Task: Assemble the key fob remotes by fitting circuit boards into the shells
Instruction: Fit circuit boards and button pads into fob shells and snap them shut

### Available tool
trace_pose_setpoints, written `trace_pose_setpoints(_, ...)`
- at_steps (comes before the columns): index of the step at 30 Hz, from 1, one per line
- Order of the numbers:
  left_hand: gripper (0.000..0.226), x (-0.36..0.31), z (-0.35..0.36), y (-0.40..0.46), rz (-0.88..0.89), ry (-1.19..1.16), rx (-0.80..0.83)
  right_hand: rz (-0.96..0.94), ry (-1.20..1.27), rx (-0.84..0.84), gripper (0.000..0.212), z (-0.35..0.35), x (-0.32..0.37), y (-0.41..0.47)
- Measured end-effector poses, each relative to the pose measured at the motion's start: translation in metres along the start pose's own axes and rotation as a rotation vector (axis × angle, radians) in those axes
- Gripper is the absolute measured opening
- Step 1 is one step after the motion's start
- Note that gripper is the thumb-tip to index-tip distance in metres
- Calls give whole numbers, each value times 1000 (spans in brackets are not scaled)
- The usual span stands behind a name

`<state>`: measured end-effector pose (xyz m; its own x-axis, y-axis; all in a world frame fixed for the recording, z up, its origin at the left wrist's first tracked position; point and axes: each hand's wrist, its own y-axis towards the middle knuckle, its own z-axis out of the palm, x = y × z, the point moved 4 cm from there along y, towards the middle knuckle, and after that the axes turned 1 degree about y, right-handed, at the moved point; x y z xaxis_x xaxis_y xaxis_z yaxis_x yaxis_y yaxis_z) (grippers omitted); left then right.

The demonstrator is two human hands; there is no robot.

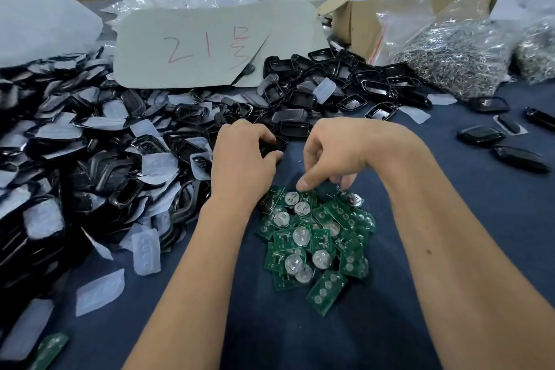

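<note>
My left hand (240, 156) curls its fingers around a black fob shell (271, 146) at the near edge of the big heap of shells (90, 144) on the blue table (300, 333). My right hand (336, 153) reaches down with bent fingers, its thumb touching the far edge of the green circuit board pile (315, 237); I cannot tell whether it pinches one. A bag of metal rings (450, 60) lies far right.
</note>
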<state>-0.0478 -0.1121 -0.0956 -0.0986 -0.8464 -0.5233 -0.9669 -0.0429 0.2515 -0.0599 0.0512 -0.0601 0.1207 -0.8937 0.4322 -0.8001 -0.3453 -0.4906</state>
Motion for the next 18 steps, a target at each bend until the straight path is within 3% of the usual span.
trace_pose_setpoints(6, 33, 5, -3, -4, -13, -118, -38, -130, -169, 106, 31, 14, 23, 1)
trace_pose_setpoints(14, 36, 11, -9, 0, -42, -211, -131, -329, 233, 72, 15, 15, 6, 4)
trace_pose_setpoints(18, 18, 14, -12, 4, -53, -264, -176, -439, 513, -129, 25, 3, -7, 8)
